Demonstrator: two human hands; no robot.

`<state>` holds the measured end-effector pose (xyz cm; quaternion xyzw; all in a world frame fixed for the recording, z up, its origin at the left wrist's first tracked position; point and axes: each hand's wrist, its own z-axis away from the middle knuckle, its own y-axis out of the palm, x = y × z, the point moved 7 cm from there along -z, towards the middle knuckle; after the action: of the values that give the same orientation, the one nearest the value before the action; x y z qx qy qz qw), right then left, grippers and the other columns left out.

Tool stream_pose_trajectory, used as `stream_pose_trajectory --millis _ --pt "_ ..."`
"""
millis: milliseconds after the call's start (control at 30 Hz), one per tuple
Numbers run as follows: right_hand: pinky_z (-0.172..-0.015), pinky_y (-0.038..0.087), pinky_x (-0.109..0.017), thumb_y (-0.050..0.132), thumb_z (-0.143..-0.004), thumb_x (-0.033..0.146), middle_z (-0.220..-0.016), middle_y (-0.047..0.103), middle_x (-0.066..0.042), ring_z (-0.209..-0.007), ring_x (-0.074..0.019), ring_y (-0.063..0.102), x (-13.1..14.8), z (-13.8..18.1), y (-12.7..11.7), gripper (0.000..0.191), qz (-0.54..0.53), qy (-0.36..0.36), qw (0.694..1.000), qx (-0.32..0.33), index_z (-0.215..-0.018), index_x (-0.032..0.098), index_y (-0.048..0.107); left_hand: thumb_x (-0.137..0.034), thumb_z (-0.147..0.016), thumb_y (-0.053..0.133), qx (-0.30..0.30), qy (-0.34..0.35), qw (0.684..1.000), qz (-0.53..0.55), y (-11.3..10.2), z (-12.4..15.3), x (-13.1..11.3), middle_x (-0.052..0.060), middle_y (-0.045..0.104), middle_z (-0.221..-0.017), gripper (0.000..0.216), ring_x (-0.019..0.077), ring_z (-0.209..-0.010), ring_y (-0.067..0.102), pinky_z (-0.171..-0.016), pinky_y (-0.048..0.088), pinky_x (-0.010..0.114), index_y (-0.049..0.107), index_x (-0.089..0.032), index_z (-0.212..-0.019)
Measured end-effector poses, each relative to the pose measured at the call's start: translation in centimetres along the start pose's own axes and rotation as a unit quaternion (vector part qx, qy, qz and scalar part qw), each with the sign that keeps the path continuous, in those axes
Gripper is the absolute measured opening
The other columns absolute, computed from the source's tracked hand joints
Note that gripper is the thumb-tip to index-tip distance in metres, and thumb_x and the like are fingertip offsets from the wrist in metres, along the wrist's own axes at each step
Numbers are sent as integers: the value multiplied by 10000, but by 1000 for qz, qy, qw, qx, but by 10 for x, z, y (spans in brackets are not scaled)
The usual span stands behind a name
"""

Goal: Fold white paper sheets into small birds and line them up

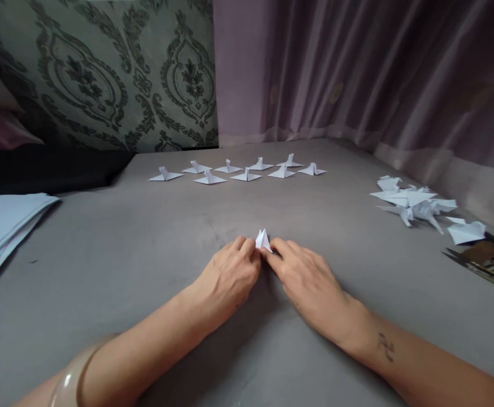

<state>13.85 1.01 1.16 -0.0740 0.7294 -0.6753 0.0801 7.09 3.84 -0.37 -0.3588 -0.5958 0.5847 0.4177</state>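
Observation:
A small folded white paper piece [263,239] sits on the grey sheet [145,237] in front of me. My left hand [230,276] pinches its left side with curled fingers. My right hand [304,278] pinches its right side, fingers pressed together. Most of the paper is hidden under my fingers; only a pointed tip shows. Both forearms reach in from the bottom edge.
Two rows of several finished white paper figures [238,169] stand farther back. A loose heap of folded papers [416,204] lies at right, scissors-like object [484,257] beside it. A stack of flat sheets [5,226] lies at left. Curtain and patterned wall behind.

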Motion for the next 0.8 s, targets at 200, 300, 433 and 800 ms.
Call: stream_pose_trajectory --millis 200,300,433,800 --pt "-676 400 -327 431 -803 5 -971 612 -59 -808 -192 561 -6 5 4 371 -21 -13 1000 -7 -1068 218 579 -74 -735 466 -1 -19 999 31 1 1 5 128 585 -913 304 227 -792 508 -650 475 320 606 -97 -1004" --pt "-657 384 -312 422 -809 25 -998 623 -51 -824 -185 568 -13 7 8 350 -46 -11 999 -3 -1044 220 592 -75 -755 446 -22 -32 998 43 2 3 8 119 594 -926 301 220 -798 523 -654 481 312 606 -109 -1007" --pt "-656 375 -282 389 -822 48 -964 648 -33 -809 -158 595 -32 2 7 300 -119 53 992 -2 -906 214 625 -103 -803 403 -83 -64 986 133 1 6 20 92 620 -950 293 205 -832 565 -691 480 301 625 -157 -986" --pt "-602 429 -255 579 -768 424 -787 655 -6 -594 -118 571 -54 -16 16 286 -355 195 911 -80 -942 198 598 -128 -747 431 -182 -229 871 394 3 12 61 11 626 -691 236 112 -587 526 -579 408 221 639 -161 -852"
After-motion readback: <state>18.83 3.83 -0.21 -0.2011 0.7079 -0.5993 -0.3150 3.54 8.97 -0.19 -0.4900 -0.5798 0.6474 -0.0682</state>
